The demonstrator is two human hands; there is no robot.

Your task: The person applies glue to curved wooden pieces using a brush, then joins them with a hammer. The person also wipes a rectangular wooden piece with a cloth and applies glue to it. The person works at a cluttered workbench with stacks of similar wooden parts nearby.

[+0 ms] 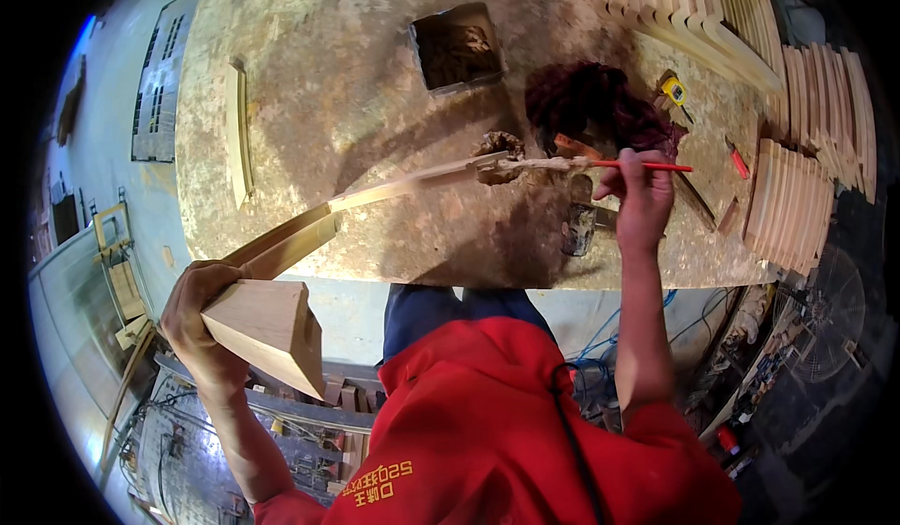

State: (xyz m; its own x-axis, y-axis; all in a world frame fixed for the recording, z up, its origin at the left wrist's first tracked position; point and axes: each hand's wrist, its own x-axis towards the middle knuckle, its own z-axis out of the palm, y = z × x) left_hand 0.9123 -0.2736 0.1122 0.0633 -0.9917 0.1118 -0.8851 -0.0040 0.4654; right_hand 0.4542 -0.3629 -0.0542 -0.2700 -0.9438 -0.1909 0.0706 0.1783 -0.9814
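Note:
My left hand (pixel 195 311) is wrapped round a long, bent wooden furniture part (pixel 405 187). Its thick block end (pixel 267 323) juts out below my fingers, and its slim end reaches right over the table. Between the fingers of my right hand (pixel 645 192) is a thin red stick (pixel 677 168) with a tan, crusted tip (pixel 544 163). That tip meets or lies right beside the wood's slim end; I cannot tell which. Under this spot is a crusted brown lump or pot (pixel 502 141), partly hidden.
On the worn table (pixel 300 84) are an open box (pixel 457 47) with small pieces, a dark red cloth (pixel 586 98), a yellow tape measure (pixel 673 89), a red-handled tool (pixel 738 158) and a wooden strip (pixel 236 136). Shaped wooden parts (pixel 792 202) are stacked at right. A fan (pixel 820 314) stands beyond.

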